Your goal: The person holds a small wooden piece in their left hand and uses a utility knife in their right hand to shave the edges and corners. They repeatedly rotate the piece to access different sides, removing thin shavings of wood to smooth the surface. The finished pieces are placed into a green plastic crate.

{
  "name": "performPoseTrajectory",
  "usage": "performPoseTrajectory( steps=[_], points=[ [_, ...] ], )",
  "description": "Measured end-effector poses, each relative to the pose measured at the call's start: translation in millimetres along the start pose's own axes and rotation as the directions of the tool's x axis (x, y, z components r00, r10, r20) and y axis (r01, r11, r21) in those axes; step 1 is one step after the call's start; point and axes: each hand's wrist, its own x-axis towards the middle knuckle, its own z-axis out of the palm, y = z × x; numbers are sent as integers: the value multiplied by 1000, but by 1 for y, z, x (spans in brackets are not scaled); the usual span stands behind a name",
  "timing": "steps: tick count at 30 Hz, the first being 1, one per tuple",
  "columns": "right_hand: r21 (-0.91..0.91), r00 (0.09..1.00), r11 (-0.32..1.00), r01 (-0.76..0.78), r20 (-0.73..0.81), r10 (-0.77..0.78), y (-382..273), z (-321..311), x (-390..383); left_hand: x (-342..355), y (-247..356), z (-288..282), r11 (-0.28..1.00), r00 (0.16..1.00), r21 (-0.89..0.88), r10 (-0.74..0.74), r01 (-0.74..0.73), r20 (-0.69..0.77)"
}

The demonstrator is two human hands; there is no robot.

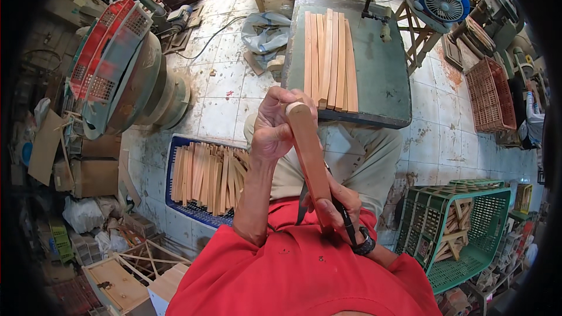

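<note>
A reddish wooden strip (310,155) is held up in front of my red shirt, its far end raised toward the camera. My left hand (275,123) is closed around that far end, fingers curled by the tip. Lower down, my right hand (339,202) grips the near part of the strip. A slim black thing, perhaps a pen, lies along my right hand (345,219); its kind is unclear. Beyond my hands, several similar pale wooden strips (331,61) lie side by side on a grey-green machine table (383,76).
A blue crate (174,184) full of wooden strips stands on the floor at left. Green crates (468,263) with wood pieces are at right. Red baskets (111,58) sit on a round stand. A blue fan (443,0) and a red-brown crate (490,96) are at far right.
</note>
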Motion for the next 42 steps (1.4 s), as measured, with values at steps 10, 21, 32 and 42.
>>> performPoseTrajectory(
  steps=[10, 21, 32, 42],
  points=[
    [-29, 1000, 999, 14, -26, -15, 0, 3, -1, 2, 3, 0, 1000, 999, -8, -9, 9, 35],
    [68, 999, 997, -34, 13, 33, 3, -1, -3, 3, 3, 1, 998, 999, 44, -39, 37, 38],
    [19, 998, 1000, -22, -62, 23, 5, 3, -4, 3, -5, -2, 991, 998, -121, -52, 54, 18],
    [69, 994, 997, -18, -104, 25, 0, 7, -3, 4, -3, -5, 993, 995, -99, -56, 63, 80]
  ],
)
